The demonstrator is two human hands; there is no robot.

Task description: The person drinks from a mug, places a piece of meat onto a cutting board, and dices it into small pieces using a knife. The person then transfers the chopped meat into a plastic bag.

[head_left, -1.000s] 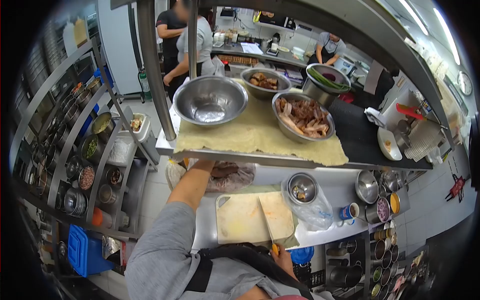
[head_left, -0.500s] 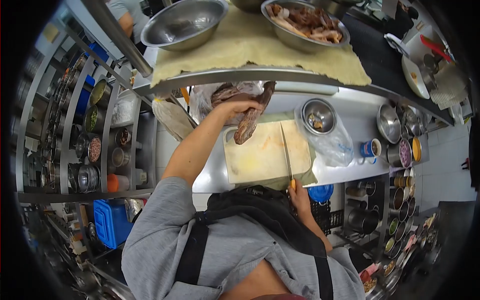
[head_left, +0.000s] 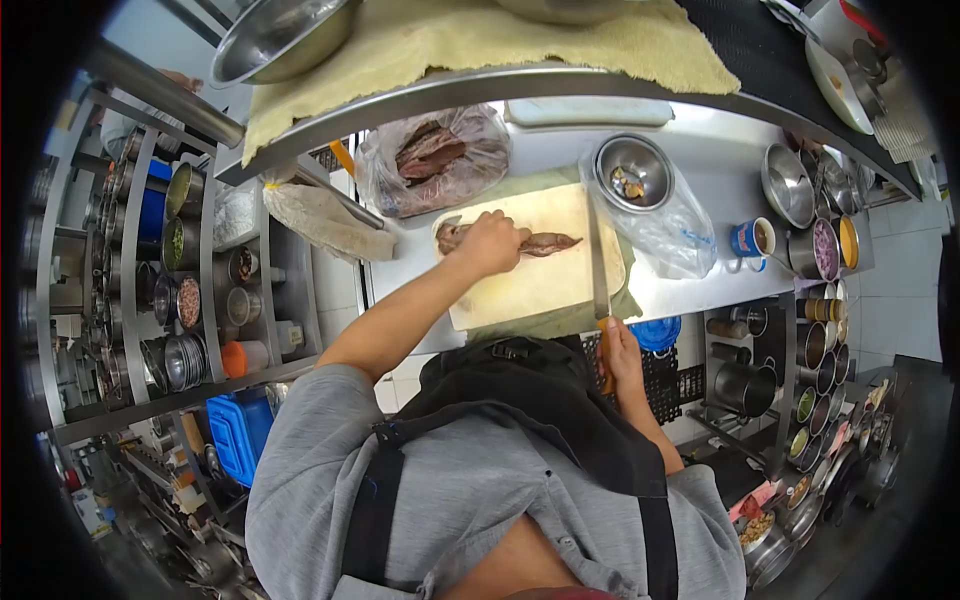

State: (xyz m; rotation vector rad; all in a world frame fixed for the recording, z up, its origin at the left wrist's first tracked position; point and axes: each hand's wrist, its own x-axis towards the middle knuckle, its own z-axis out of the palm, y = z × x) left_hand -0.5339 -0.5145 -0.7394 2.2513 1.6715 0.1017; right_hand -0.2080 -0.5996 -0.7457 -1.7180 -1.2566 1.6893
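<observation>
On the pale cutting board (head_left: pixel 510 297) lies a long dark piece of meat (head_left: pixel 549 244). My left hand (head_left: pixel 492 243) is closed over its middle, with meat showing on both sides. My right hand (head_left: pixel 622 357) grips the yellow handle of a knife (head_left: pixel 599 265), whose blade points away from me over the board's right side. Behind the board, an open plastic bag (head_left: pixel 385 180) holds more dark meat. Close to the board's right edge, a small steel bowl (head_left: pixel 634 172) with some scraps in it stands on a clear plastic bag (head_left: pixel 687 235).
A steel shelf edge (head_left: pixel 480 82) with a yellow cloth crosses above the counter. A blue cup (head_left: pixel 753 238) and pots stand at the right. Racks of containers are on both sides, and a wrapped bundle (head_left: pixel 330 220) hangs at the left. A person's hand (head_left: pixel 182 81) shows at the upper left.
My left hand has brought the meat from the bag down onto the board, where it now lies crosswise. The knife has shifted to the right with my right hand. The view has tilted down.
</observation>
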